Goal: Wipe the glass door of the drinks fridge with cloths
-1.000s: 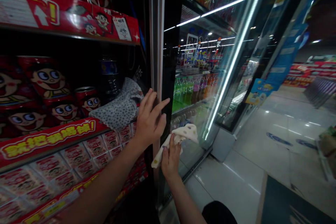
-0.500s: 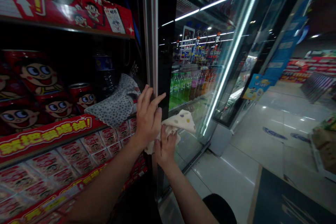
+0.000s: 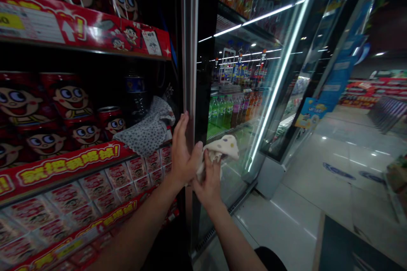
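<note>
Pressing my open left hand (image 3: 182, 148) against the door frame (image 3: 190, 72), I am gripping a spotted cloth (image 3: 221, 150) in my right hand (image 3: 208, 182), its fingers bunching it against the glass door (image 3: 233, 186) just right of the frame. My hands are nearly touching, with the cloth between them. Left of the frame, a gray cloth (image 3: 146, 132) is lying on the shelf (image 3: 63, 168). Right of the frame, the glass is running to a lit edge (image 3: 270, 101), bottles (image 3: 222, 112) are standing behind it, and the floor (image 3: 280, 233) is spreading below.
</note>
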Action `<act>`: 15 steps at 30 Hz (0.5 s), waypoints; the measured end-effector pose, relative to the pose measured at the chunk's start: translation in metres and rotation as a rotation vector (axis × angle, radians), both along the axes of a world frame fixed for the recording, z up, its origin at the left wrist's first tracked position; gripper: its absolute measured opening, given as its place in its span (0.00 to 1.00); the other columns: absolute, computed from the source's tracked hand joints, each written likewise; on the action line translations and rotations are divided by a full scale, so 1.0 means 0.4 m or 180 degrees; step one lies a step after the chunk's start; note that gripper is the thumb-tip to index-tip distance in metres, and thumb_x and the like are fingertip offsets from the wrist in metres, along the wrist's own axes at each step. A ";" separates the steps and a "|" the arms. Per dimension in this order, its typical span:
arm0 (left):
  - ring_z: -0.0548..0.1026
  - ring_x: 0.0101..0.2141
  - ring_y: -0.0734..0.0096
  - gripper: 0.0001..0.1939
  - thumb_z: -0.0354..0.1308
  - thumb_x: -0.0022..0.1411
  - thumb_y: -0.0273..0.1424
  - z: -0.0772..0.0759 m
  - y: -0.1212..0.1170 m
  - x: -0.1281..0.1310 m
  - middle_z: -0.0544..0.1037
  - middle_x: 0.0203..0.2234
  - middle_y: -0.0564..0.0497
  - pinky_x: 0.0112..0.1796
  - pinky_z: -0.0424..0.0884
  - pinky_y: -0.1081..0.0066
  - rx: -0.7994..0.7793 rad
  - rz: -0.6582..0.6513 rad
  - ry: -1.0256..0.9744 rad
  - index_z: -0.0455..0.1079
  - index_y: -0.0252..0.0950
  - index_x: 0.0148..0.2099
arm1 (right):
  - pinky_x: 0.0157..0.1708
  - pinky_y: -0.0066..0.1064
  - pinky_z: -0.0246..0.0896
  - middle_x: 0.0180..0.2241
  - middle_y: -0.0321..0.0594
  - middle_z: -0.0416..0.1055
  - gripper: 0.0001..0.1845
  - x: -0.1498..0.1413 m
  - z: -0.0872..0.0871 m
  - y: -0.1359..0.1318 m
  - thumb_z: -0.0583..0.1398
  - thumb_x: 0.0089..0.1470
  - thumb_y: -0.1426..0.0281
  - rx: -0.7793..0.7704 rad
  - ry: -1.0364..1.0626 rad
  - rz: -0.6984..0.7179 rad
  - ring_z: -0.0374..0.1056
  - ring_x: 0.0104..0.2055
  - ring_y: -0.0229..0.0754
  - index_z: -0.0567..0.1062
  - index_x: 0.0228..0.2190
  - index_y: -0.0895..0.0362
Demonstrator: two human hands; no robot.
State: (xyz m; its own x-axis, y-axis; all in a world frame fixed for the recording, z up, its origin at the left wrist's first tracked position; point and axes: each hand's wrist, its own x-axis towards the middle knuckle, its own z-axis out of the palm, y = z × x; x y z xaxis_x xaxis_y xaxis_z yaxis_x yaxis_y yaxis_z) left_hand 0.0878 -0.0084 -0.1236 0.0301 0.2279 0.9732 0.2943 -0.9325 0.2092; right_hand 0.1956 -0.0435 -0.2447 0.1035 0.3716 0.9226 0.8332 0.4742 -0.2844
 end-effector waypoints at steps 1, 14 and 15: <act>0.58 0.77 0.53 0.38 0.57 0.77 0.43 -0.011 -0.004 0.001 0.58 0.78 0.40 0.75 0.58 0.47 -0.0137 -0.0090 -0.0091 0.48 0.48 0.82 | 0.70 0.76 0.54 0.73 0.56 0.60 0.40 0.008 0.034 0.003 0.53 0.75 0.57 0.0023 0.0012 0.0078 0.48 0.79 0.67 0.45 0.79 0.51; 0.67 0.73 0.55 0.31 0.57 0.75 0.43 -0.057 -0.047 0.010 0.66 0.74 0.41 0.71 0.68 0.52 -0.1445 -0.0869 -0.1089 0.59 0.45 0.76 | 0.71 0.74 0.48 0.74 0.71 0.47 0.55 -0.007 0.508 0.096 0.58 0.68 0.47 0.0278 0.0041 -0.0585 0.45 0.78 0.74 0.38 0.77 0.61; 0.69 0.71 0.55 0.31 0.57 0.75 0.42 -0.063 -0.045 0.011 0.67 0.73 0.40 0.70 0.69 0.51 -0.1520 -0.0817 -0.1144 0.59 0.44 0.75 | 0.70 0.74 0.49 0.73 0.72 0.46 0.54 -0.012 0.523 0.097 0.59 0.67 0.49 0.0283 0.0031 -0.0667 0.45 0.77 0.75 0.38 0.77 0.62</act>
State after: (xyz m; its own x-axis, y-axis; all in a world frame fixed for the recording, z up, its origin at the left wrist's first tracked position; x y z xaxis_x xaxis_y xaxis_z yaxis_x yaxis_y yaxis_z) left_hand 0.0922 -0.0266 -0.1490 -0.1675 0.6669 0.7261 -0.0911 -0.7438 0.6621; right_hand 0.1908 -0.0048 -0.0353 0.1789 0.2582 0.9494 0.9136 0.3146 -0.2577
